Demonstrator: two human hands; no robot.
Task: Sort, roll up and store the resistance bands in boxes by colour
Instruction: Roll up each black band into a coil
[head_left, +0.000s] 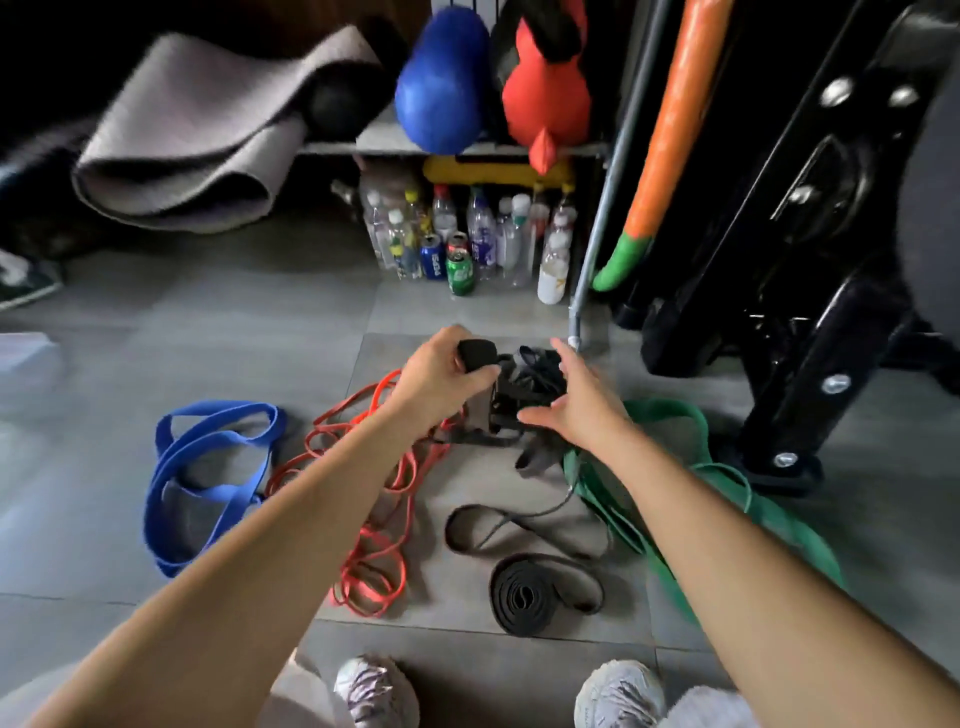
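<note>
Left hand gripping black band, right hand beside

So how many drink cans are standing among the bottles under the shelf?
3. A blue can at the left, a green can in front beside it, and a red can just behind the green one. Others may hide behind the bottles.

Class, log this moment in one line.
left hand: grips black roll | right hand: open by black tangle | floor: blue band, red band, green band

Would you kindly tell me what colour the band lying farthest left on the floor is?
The band is blue, seen best in the head view.
</note>
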